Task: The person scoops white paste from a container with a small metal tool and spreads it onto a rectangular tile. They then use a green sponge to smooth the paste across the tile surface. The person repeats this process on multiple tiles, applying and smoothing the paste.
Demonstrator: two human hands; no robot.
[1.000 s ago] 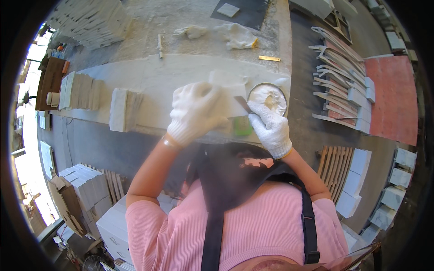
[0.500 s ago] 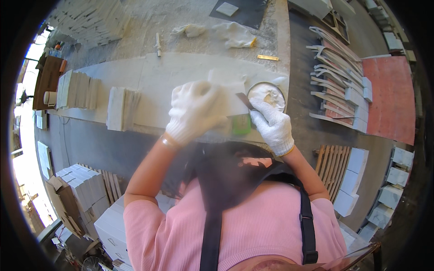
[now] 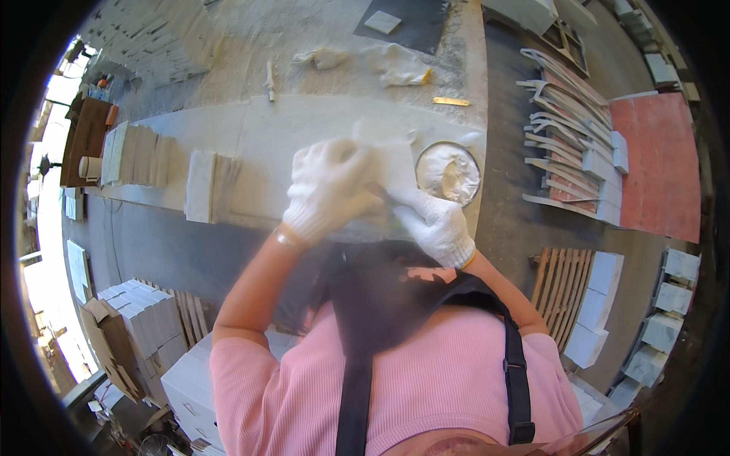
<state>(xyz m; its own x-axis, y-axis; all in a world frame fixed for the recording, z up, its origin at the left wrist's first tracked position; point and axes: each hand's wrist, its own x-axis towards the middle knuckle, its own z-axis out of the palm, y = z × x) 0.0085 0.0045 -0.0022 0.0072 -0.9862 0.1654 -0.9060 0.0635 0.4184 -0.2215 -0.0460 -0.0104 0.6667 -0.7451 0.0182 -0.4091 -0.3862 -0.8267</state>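
Note:
A white knitted glove covers my left hand (image 3: pixel 323 190), its fingers curled and the thumb stretched along the near side. It grips a flat white tile (image 3: pixel 394 163) at the tile's left side; the fingertips are blurred. My right hand (image 3: pixel 437 224), also gloved, is closed around a putty knife (image 3: pixel 378 190). The dark blade reaches toward the tile's near edge, close to my left thumb; its handle is hidden in the glove. Just right of the tile stands a round tin (image 3: pixel 449 173) of white paste, its surface scooped and uneven.
Stacks of white tiles (image 3: pixel 201 186) stand on the left of the worktable. Beyond lie a crumpled glove (image 3: pixel 399 64), a yellow strip (image 3: pixel 451 101) and a thin white stick (image 3: pixel 270 81). Curved pale strips (image 3: pixel 563 144) lie on a reddish board (image 3: pixel 658 167) to the right.
My right hand has moved left with the putty knife, from beside the tin to the tile's near edge. My left hand stays nearly in place. The green patch below the tile is now mostly covered.

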